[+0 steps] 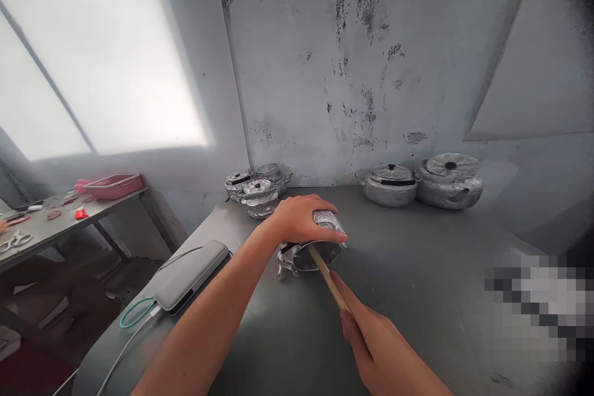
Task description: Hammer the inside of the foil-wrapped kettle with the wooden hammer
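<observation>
Grey bench [427, 309] gives wide room right of the hands; its curved edge runs near left, its far edge along the wall [288, 86]. Left hand [304, 218] curls over a small silver pot [328, 219], mouth tipped nearward. Right hand [375, 343], nearer and rightward, closes round a wooden stick [328, 277], its far end at that mouth.

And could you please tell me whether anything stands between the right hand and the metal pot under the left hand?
Only the wooden stick, which the right hand grips, spans the gap, running into the metal pot through its open mouth. Nothing else visible is in the way; the left hand lies on top.
</observation>
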### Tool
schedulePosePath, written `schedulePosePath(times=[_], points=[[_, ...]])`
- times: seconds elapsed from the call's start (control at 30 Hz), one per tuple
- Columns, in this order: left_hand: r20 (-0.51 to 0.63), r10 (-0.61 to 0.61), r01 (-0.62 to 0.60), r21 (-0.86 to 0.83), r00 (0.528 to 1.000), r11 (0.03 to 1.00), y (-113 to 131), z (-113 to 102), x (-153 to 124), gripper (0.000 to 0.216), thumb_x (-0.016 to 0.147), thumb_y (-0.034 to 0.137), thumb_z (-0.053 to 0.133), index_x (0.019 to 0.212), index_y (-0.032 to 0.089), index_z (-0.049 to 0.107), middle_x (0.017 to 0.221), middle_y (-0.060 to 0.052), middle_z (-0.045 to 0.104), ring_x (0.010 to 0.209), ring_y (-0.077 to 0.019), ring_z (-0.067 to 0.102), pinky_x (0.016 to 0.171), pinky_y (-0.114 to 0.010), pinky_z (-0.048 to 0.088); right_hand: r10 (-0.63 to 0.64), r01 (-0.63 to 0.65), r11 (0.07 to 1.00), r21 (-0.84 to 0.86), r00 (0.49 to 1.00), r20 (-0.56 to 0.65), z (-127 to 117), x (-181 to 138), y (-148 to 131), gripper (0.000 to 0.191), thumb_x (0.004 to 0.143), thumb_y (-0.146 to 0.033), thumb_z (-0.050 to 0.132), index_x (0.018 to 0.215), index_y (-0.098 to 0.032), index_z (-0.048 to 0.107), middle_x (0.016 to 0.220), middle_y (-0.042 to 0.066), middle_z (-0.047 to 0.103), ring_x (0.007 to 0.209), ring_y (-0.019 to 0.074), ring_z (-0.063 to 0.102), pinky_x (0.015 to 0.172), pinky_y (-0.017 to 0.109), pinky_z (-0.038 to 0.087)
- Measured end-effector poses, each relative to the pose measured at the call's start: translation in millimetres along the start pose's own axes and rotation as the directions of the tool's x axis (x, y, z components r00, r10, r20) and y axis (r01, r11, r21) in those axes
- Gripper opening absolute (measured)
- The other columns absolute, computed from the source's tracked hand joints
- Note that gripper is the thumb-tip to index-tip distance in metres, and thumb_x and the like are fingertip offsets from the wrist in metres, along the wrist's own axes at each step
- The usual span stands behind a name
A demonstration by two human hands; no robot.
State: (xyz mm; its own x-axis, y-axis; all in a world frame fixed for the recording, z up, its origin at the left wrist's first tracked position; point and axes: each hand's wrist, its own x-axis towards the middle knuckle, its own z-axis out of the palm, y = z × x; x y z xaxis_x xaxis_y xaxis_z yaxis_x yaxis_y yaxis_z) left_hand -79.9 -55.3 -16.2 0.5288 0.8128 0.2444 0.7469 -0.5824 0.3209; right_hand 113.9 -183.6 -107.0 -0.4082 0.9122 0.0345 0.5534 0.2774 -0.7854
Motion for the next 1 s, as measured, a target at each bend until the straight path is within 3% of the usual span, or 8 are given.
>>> schedulePosePath(times=[0.27, 0.43, 0.57, 0.67, 1.0], points=[[0.003, 0.0, 0.0, 0.009, 1.0, 1.0, 0.4, -0.3, 0.1, 0.063, 0.075, 0.08, 0.066, 0.124, 0.04, 0.069, 0.135, 0.004, 0.065, 0.119, -0.0298, 0.064, 0.104, -0.039, 0.047, 0.008, -0.008, 1.0, -0.021, 1.0, -0.02, -3.0, 2.5, -1.5, 0.062, 0.101, -0.03, 0.032, 0.163, -0.031, 0.028, 0.104, 0.008, 0.073, 0.095, 0.0271, 0.071, 0.083, 0.039, 0.053], [-0.006, 0.002, -0.002, 0.008, 1.0, 1.0, -0.7, -0.2, 0.0, 0.061, 0.077, 0.078, 0.065, 0.124, 0.039, 0.069, 0.135, 0.004, 0.066, 0.119, -0.0289, 0.063, 0.103, -0.038, 0.048, 0.029, -0.028, 0.999, -0.041, 1.0, 0.008, -1.3, 1.7, 1.5, 0.061, 0.1, -0.032, 0.036, 0.161, -0.031, 0.034, 0.098, 0.007, 0.074, 0.083, 0.0261, 0.071, 0.073, 0.037, 0.053], [-0.002, 0.005, -0.005, -0.003, 1.0, 1.0, -0.3, -1.0, -0.7, 0.062, 0.076, 0.078, 0.066, 0.124, 0.039, 0.07, 0.134, 0.004, 0.066, 0.119, -0.0288, 0.063, 0.103, -0.038, 0.048, 0.027, -0.027, 0.998, -0.051, 1.0, 0.0, -0.1, 1.4, 2.4, 0.059, 0.101, -0.032, 0.035, 0.16, -0.032, 0.036, 0.107, 0.008, 0.072, 0.088, 0.0253, 0.072, 0.076, 0.036, 0.053], [0.003, -0.001, 0.001, -0.012, 1.0, 1.0, 0.2, -1.7, -1.0, 0.061, 0.077, 0.077, 0.067, 0.124, 0.039, 0.07, 0.134, 0.004, 0.065, 0.12, -0.0288, 0.063, 0.102, -0.037, 0.049, 0.029, -0.029, 0.998, -0.064, 1.0, 0.007, -0.4, 2.1, 1.7, 0.058, 0.101, -0.031, 0.035, 0.159, -0.032, 0.039, 0.1, 0.008, 0.072, 0.084, 0.0251, 0.072, 0.073, 0.035, 0.053], [0.031, -0.003, 0.005, -0.043, 1.0, 0.999, -1.1, -3.0, -0.3, 0.068, 0.074, 0.075, 0.072, 0.13, 0.037, 0.066, 0.129, -0.001, 0.064, 0.114, -0.0288, 0.065, 0.101, -0.037, 0.049, 0.016, -0.013, 0.994, -0.107, 0.999, 0.036, -3.8, 4.4, 3.7, 0.061, 0.102, -0.027, 0.032, 0.163, -0.035, 0.027, 0.1, 0.006, 0.072, 0.078, 0.0231, 0.07, 0.068, 0.034, 0.051]])
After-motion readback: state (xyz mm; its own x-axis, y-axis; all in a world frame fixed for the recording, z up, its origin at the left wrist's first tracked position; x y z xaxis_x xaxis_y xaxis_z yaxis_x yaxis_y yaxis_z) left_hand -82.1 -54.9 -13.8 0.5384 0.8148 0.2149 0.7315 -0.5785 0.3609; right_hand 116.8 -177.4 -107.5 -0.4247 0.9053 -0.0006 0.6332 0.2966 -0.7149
